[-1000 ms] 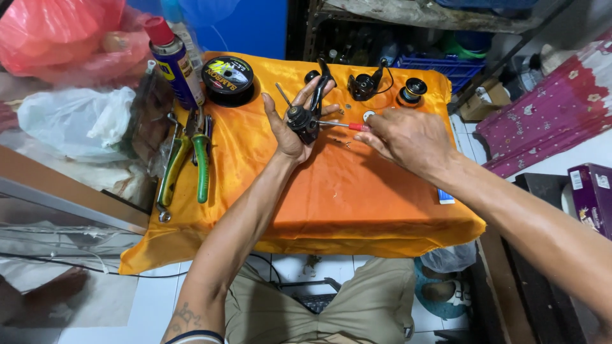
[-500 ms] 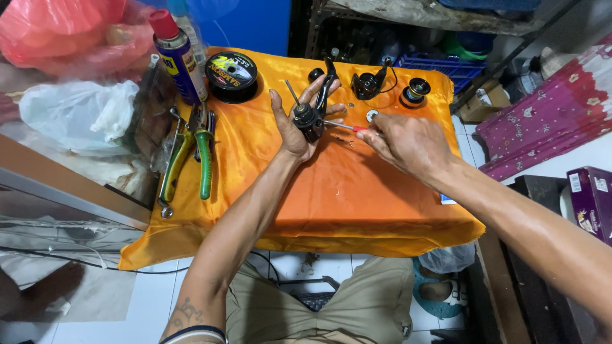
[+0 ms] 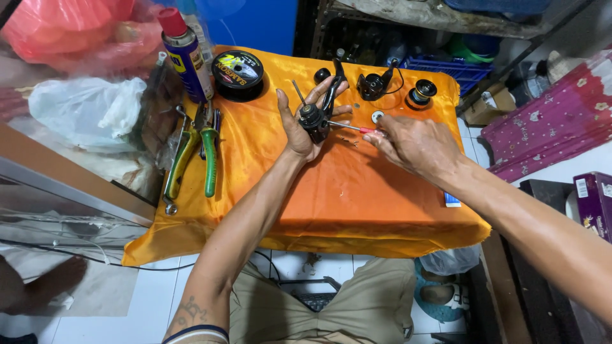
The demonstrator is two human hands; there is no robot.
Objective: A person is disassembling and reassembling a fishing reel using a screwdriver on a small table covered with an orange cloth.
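The left hand (image 3: 299,127) cups a black reel body (image 3: 314,120) above the middle of the orange-draped table (image 3: 357,204), fingers half curled. The right hand (image 3: 411,143) pinches a red-handled screwdriver (image 3: 349,127), its shaft lying level, tip pointing left into the reel. Bare cloth stretches toward the near edge; green pliers (image 3: 209,159) lie well left.

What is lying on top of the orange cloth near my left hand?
On the orange cloth lie green-handled pliers, a black line spool, a blue spray can and black reel parts. The left hand hides the cloth beneath it.
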